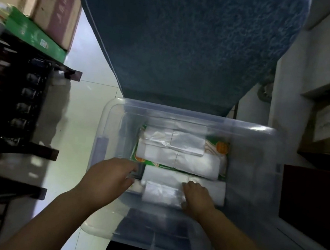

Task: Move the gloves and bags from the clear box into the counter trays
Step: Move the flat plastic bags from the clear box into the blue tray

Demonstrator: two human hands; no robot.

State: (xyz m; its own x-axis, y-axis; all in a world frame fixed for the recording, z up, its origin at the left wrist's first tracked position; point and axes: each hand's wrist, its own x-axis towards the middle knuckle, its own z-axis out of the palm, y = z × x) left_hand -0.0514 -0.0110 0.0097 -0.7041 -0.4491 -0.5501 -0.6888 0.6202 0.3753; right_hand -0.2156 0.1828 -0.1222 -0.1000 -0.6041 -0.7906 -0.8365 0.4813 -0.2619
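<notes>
Reaching into the clear box (190,115), the left hand (109,177) and right hand (198,198), fingers loosely spread, bracket the near bag bundle (161,194), lying left-to-right.

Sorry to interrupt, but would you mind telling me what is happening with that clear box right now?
A person is reaching into the clear box on the floor with both bare hands. The left hand and the right hand are closing in on a small clear packet at the near end, one on each side of it. Behind it lie more folded white and clear packets stacked on a green package. Nothing looks lifted out yet, and no counter trays are in view.
</notes>
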